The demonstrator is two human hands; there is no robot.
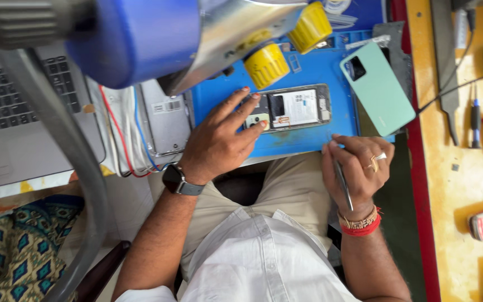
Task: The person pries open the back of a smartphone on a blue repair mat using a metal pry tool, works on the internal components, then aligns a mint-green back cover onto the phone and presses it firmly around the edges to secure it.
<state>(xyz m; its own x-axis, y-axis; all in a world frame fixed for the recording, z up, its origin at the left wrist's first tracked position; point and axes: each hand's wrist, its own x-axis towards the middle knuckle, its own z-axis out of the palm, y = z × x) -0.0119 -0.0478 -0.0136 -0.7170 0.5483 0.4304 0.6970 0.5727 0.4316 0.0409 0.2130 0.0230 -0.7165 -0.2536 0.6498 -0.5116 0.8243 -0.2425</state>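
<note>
Two hands are at work over the blue mat (308, 70). My right hand (356, 170) is closed around a thin metal tool (342, 183), fingers curled tight on its shaft, the tip up near the mat's near edge. My left hand (222, 140) lies spread and grips nothing; its fingertips (262, 124) press on the camera end of the opened phone (289, 108), pinning it flat.

The phone is a shallow open shell: inside its dark frame sit a white-labelled battery, a black board section and a pale camera block under my fingers. It lies lengthwise near the middle of the mat, close to the near edge. Its mint-green back cover (377, 88) rests apart, tilted, at the mat's right end, smooth and matt with a dark camera window.

Two yellow ribbed knobs (267, 65) stand just beyond the phone, under a shiny metal shade and a blue housing that crowd the view overhead. Free mat remains between phone and cover.

Left of the mat lie a grey flat device (166, 117), red and blue wires (119, 134), then a laptop (6, 112). Right of the red rim, small screwdrivers (476, 117) rest on the yellow bench (459, 184).
</note>
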